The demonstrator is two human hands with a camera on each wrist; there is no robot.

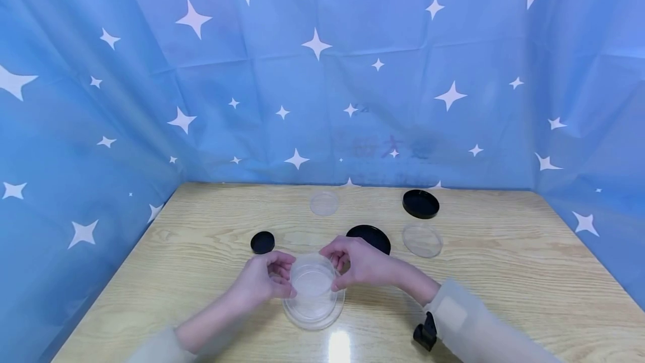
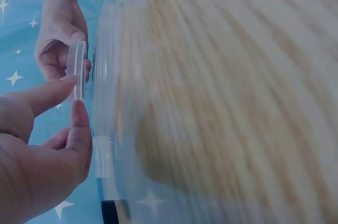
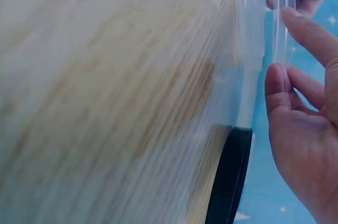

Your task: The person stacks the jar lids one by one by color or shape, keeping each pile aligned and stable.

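A small clear petri dish (image 1: 312, 280) is held level by both hands over a larger clear dish (image 1: 313, 322) on the table. The left hand (image 1: 261, 280) pinches its left rim between thumb and fingers; the right hand (image 1: 360, 265) pinches the right rim. In the left wrist view the held dish (image 2: 77, 71) appears edge-on, above the larger clear dish (image 2: 105, 76) and apart from it. The right wrist view shows the right hand (image 3: 303, 97) with thumb and fingers on the rim of the held dish (image 3: 282, 28).
Behind the hands lie a small black round lid (image 1: 262, 242), a large black lid (image 1: 370, 235) partly hidden by the right hand, and another black lid (image 1: 421, 204). Clear discs lie at the back (image 1: 324, 204) and right (image 1: 422, 240). A starry blue curtain (image 1: 312, 88) borders the wooden table (image 1: 504, 273).
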